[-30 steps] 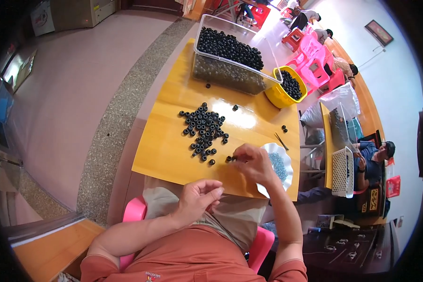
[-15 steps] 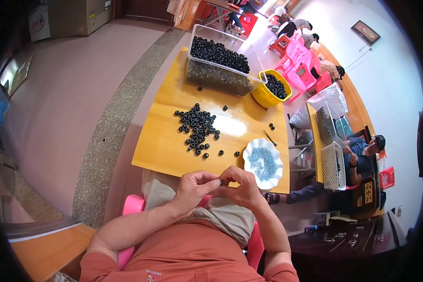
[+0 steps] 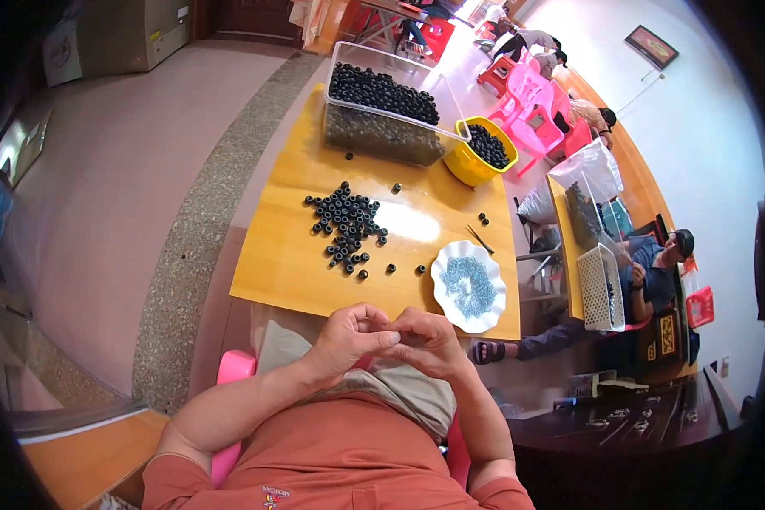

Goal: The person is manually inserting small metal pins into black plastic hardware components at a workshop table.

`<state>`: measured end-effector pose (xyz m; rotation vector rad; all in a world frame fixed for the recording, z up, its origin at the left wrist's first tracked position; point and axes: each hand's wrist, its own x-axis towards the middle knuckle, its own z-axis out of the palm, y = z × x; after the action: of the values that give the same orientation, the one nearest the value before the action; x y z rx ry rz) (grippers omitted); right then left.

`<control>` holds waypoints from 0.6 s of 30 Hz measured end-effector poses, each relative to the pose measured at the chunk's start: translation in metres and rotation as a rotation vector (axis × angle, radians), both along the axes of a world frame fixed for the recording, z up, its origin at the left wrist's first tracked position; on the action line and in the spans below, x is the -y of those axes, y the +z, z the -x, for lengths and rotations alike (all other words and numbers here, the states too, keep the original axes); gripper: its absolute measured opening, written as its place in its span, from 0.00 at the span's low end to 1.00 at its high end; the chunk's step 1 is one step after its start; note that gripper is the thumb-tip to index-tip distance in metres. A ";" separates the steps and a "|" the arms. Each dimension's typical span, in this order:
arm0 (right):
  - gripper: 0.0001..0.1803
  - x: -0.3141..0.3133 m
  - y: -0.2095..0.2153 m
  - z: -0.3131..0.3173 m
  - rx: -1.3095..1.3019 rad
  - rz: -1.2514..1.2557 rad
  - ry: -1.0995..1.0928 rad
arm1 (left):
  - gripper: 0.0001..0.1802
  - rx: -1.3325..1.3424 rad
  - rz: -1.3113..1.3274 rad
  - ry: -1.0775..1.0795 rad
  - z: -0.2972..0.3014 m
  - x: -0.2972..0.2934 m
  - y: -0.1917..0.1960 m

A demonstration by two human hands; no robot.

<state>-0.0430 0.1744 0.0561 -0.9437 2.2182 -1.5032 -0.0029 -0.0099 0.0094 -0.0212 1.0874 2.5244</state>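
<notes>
Left hand (image 3: 351, 334) and right hand (image 3: 427, 338) pinched together fingertip to fingertip; anything held is hidden. Small black rubber-like rings (image 3: 345, 223) judged light, firm, best pinched at the rim.

The left hand (image 3: 348, 334) and the right hand (image 3: 429, 337) were held together over the lap, just short of the near edge of the wooden table (image 3: 289, 263), fingertips meeting and curled inward; whatever they pinched was too small to make out. Nearest to them on the table sat a white scalloped plate (image 3: 468, 286) heaped with small grey-blue metal parts. Further in lay a loose scatter of small black rubber rings (image 3: 347, 223), lying flat, a few strays (image 3: 405, 270) apart toward the plate.
</notes>
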 end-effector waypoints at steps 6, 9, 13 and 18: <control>0.14 -0.012 0.008 0.000 0.010 -0.019 0.161 | 0.13 0.027 0.047 -0.165 0.000 0.005 0.011; 0.13 -0.016 0.004 -0.001 -0.030 -0.026 0.152 | 0.13 0.061 -0.031 -0.178 -0.001 0.003 0.008; 0.13 -0.015 -0.009 -0.015 0.290 0.176 0.009 | 0.13 0.100 -0.066 -0.180 0.000 0.003 0.005; 0.13 -0.013 -0.022 -0.020 0.269 0.303 -0.091 | 0.12 0.108 -0.078 -0.201 0.001 0.004 0.006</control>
<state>-0.0235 0.1872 0.0342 -0.6775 1.9017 -1.9208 -0.0038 -0.0138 0.0154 -0.0257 0.9008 2.3550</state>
